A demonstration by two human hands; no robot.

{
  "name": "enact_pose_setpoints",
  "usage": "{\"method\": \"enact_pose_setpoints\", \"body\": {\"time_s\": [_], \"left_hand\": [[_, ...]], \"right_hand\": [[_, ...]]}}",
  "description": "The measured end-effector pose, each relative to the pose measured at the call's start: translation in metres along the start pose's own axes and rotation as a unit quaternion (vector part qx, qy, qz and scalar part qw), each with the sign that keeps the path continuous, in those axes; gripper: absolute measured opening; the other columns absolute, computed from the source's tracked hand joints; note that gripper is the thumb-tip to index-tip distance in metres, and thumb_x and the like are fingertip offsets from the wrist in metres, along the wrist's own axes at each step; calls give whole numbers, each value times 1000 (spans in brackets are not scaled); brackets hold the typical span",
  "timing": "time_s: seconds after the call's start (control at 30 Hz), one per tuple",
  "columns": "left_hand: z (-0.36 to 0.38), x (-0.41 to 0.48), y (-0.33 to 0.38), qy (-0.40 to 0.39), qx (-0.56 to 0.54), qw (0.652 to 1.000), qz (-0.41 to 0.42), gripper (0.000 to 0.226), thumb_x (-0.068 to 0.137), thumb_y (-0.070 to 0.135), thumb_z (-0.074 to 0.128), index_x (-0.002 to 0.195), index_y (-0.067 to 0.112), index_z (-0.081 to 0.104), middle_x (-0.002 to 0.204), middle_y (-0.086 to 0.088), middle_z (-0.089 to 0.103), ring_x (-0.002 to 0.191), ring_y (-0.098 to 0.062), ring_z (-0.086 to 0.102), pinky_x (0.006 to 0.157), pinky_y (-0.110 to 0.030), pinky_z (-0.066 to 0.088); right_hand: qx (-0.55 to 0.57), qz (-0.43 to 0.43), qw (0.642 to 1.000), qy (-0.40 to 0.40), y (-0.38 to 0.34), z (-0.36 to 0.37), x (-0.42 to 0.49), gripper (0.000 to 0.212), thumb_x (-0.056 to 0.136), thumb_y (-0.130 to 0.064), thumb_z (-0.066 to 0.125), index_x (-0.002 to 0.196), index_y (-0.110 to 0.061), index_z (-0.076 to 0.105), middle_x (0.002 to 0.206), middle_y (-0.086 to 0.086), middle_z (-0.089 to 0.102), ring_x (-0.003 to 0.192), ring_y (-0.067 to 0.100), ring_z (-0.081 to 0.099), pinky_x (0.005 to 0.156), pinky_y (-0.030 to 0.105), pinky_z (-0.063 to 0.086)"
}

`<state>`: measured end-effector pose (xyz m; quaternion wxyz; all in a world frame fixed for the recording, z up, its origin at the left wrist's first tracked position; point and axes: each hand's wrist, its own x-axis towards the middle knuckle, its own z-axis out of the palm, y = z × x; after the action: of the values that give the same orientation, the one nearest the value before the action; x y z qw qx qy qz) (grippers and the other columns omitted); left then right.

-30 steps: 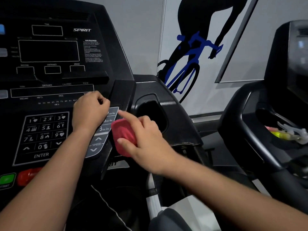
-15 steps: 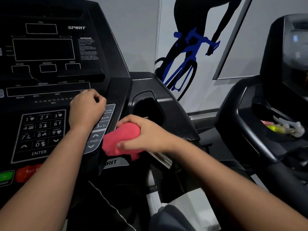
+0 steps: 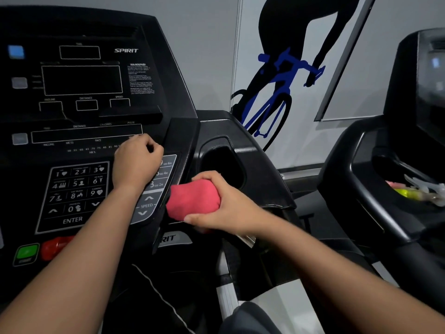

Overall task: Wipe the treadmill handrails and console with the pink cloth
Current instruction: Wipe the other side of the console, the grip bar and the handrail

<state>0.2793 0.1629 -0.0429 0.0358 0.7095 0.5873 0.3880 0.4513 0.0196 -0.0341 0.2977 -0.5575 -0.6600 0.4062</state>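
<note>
The right hand (image 3: pixel 224 203) grips the bunched pink cloth (image 3: pixel 192 198) against the black treadmill console's (image 3: pixel 154 97) right edge, just right of the fisted, empty left hand (image 3: pixel 137 160), with unwiped panel running up-left.

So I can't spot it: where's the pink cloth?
Head view, centre: cloth in the right hand, right of the SPEED keys.

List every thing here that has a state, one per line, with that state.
pink cloth: bunched, gripped by right hand, against the console's right edge
right hand: fingers curled round the cloth
left hand: fist, holding nothing, resting on the console
console: display windows dark
cup holder: looks empty
neighbouring treadmill's tray: holds small items, unclear what
</note>
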Motion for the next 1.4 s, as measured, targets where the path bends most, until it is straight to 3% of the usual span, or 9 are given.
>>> {"method": "enact_pose_setpoints", "body": {"time_s": [0.1, 0.2, 0.27, 0.37, 0.6, 0.97, 1.1, 1.2, 1.4], "left_hand": [[-1, 1, 2, -9, 11, 1000, -8, 15, 87, 19, 50, 78, 10, 59, 80, 0, 51, 76, -20, 44, 73, -33, 34], [-1, 1, 0, -6, 1, 1000, -5, 15, 86, 18, 50, 78, 10, 60, 81, 0, 54, 76, -18, 45, 72, -31, 34], [-1, 0, -2, -4, -5, 1000, 1, 15, 87, 18, 51, 79, 9, 61, 84, -2, 57, 78, -20, 48, 73, -33, 35], [-1, 0, -4, -2, -5, 1000, 4, 16, 87, 18, 51, 81, 9, 63, 84, -3, 58, 81, -25, 52, 75, -35, 39], [3, 2, -3, 2, 5, 1000, 3, 17, 86, 19, 51, 80, 9, 63, 80, 2, 53, 76, -19, 46, 75, -34, 38], [4, 1, -6, 2, 8, 1000, 15, 17, 87, 19, 51, 82, 8, 63, 86, -7, 60, 85, -30, 55, 78, -38, 40], [2, 0, -4, -2, 1, 1000, 13, 18, 88, 19, 50, 82, 8, 63, 82, -1, 55, 81, -25, 52, 78, -37, 40], [1, 0, -2, -2, 1, 1000, 5, 18, 88, 20, 50, 80, 9, 61, 80, 2, 53, 77, -19, 46, 77, -35, 38], [2, 4, 0, -8, 11, 1000, -3, 15, 86, 19, 50, 76, 12, 58, 78, 1, 52, 76, -20, 45, 76, -37, 38]], "right_hand": [[75, 72, 991, -83, -15, -11, 16, 54, 83, -59, 57, 124, -24, 52, 110, 2, 66, 90, 16, 65, 88, 35, 52], [104, 50, 991, -66, -15, -16, 18, 39, 102, -38, 30, 129, -21, 51, 65, -7, 67, 53, 9, 51, 54, 26, 41], [151, 20, 986, -70, -7, -17, 14, 29, 100, -26, 35, 124, -24, 51, 63, -14, 57, 49, 3, 49, 49, 19, 38], [135, 0, 986, -101, 13, -25, -3, 25, 100, -29, 44, 124, -35, 47, 108, -10, 56, 87, -5, 56, 76, 11, 43], [-161, -84, 983, 12, 18, -23, -3, 35, 77, -71, 43, 107, -54, 41, 115, -16, 41, 112, 8, 37, 106, 33, 30], [-116, -192, 974, 30, 7, -3, 5, 42, 73, -31, 81, 111, -32, 63, 111, -14, 55, 101, -2, 53, 89, 17, 45], [105, -65, 987, -105, 13, -25, 5, 48, 75, -17, 79, 115, -34, 57, 102, -13, 57, 77, -2, 62, 66, 14, 50], [55, -21, 983, -174, 2, -26, 25, 34, 74, -39, 69, 107, -35, 60, 92, -14, 64, 79, 0, 62, 71, 16, 48], [-67, -23, 986, -150, -25, -14, 32, 6, 82, -22, 71, 85, -23, 65, 61, -12, 62, 54, 1, 56, 54, 16, 46]]}}
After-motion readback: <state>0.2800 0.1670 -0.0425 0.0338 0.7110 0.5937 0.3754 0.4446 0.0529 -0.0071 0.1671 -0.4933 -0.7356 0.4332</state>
